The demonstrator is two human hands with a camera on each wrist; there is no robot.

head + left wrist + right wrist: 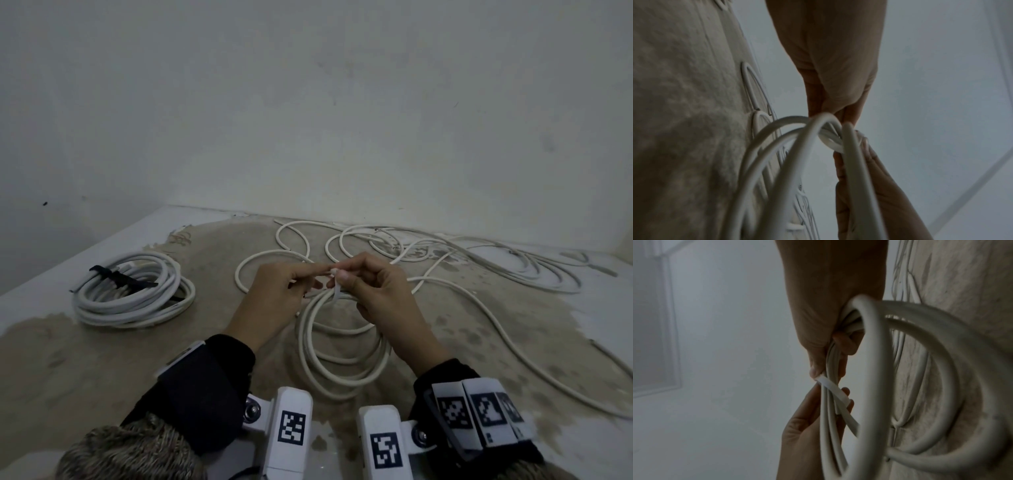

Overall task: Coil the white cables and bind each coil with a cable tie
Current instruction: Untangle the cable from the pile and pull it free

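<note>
A loose white cable coil [342, 359] hangs between both hands over the stained table [102, 359]. A white cable tie [337, 291] wraps round the top of the coil. My left hand [318, 277] pinches one end of the tie. My right hand [346, 277] pinches the tie's other end, and its lower fingers curl round the coil's strands. In the right wrist view the cable tie [833, 391] crosses the bundled strands [830, 418] as a flat band. The left wrist view shows the tie's loop [832, 142] round the coil [797, 146].
At the left lies a finished white coil [133, 294] bound by a black tie [120, 275]. Loose white cables [445, 260] sprawl across the back and right of the table, up to the wall [308, 120]. One strand [513, 349] runs to the right edge.
</note>
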